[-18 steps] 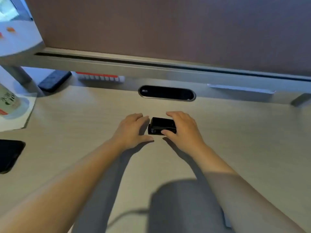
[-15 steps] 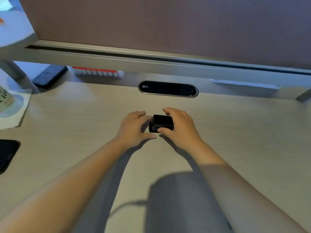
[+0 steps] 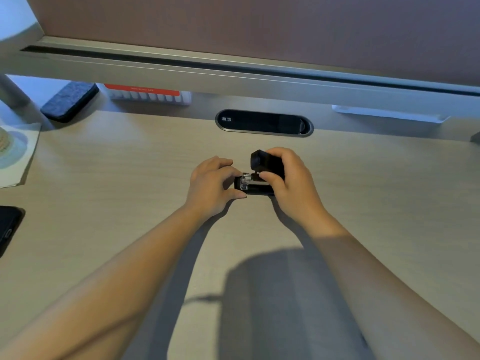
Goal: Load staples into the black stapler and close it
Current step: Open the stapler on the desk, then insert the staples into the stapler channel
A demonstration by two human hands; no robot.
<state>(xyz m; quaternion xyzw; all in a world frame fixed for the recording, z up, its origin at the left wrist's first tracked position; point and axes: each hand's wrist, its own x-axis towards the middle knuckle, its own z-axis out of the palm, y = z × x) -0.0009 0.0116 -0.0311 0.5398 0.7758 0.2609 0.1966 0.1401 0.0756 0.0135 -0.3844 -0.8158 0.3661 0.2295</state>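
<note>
The small black stapler (image 3: pixel 255 188) sits on the light wood desk (image 3: pixel 376 193), near its middle. Its top cover (image 3: pixel 265 162) is swung up and my right hand (image 3: pixel 291 183) grips that cover. The shiny metal staple channel (image 3: pixel 246 179) lies exposed underneath. My left hand (image 3: pixel 211 184) pinches the front end of the stapler's base between thumb and fingers. Whether staples lie in the channel I cannot tell.
An oval black cable grommet (image 3: pixel 263 122) is set in the desk just behind the stapler. A red-and-white box (image 3: pixel 148 94) and a dark felt eraser (image 3: pixel 68 101) lie at the back left. A black phone (image 3: pixel 7 227) and a paper sheet (image 3: pixel 18 152) sit at the left edge.
The stapler was closed with both hands around it. Now my right hand has lifted the top cover, exposing the metal channel, while my left hand holds the base down.
</note>
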